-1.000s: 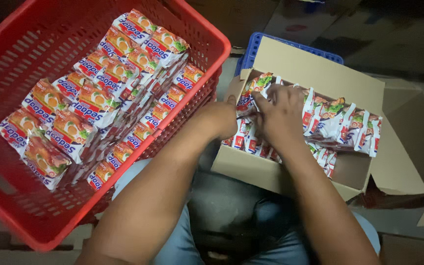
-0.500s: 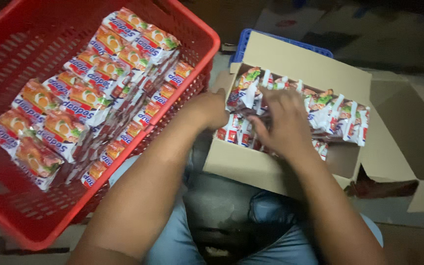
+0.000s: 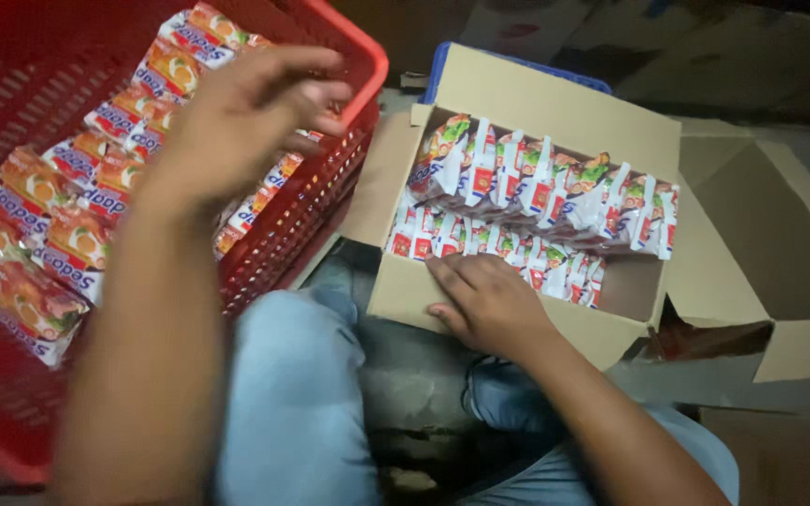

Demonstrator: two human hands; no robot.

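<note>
Overhead, the left hand hovered above the near rim of the red basket, fingers loosely curled and slightly apart, holding nothing that could be seen; the hand was blurred. The right hand rested on the front wall of the cardboard box, fingers pressed together and laid flat against the lower row of packets, pinching none of them.

Room to move was tight: the basket's corner stood just beside the box's left flap, with only a narrow gap between them above the person's knees. To the right, the box's side flap lay folded out, and a bare patch of box floor showed at the right end of the lower row.

There was one basket, one filled box, and a blue crate edge showing behind the box. Packets could not be counted exactly; the box held two rows standing on edge, the upper row full across and the lower one shorter. The basket held orange packets lying flat in overlapping rows against its right side, its left part bare.
</note>
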